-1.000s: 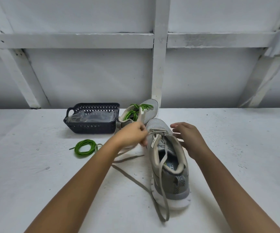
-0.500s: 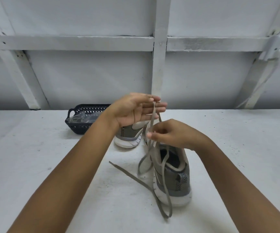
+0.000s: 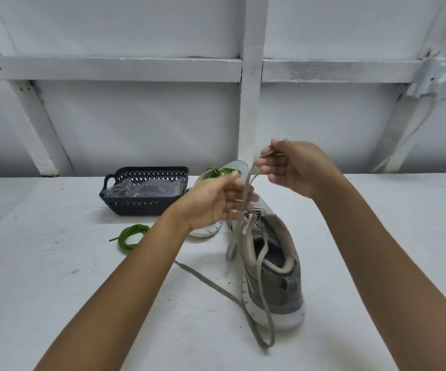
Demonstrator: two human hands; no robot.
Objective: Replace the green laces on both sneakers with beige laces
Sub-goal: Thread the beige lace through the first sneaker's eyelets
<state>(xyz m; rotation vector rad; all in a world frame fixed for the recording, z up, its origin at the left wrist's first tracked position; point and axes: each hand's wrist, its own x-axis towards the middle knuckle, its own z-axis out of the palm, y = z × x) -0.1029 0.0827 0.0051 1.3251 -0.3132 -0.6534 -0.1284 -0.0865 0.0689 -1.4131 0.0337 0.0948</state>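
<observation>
We're at a white table (image 3: 56, 303) against a white-painted wall (image 3: 136, 116) w/ crossed beams, both hands up at a beige lace (image 3: 247, 188).
Table top is scuffed & speckled; a vertical post (image 3: 251, 103) runs down the wall to its back edge. Back left sits a dark openwork basket (image 3: 147, 203) w/ a clear plastic bag (image 3: 147, 187) in it, a loose green lace coil (image 3: 129, 236) lying just in front. Near sneaker (image 3: 275, 277) stands center-right, heel toward us, the beige lace threaded at its low eyelets, ends trailing on the table. Far sneaker (image 3: 236, 167), behind our left hand (image 3: 214, 202), has green laces (image 3: 219, 171) in it. Right hand (image 3: 294, 167) pinches the beige lace betw. thumb & fingers, raised above the shoe. Left hand's fingers curl beside the same strand; can't tell if they actually grip it.
</observation>
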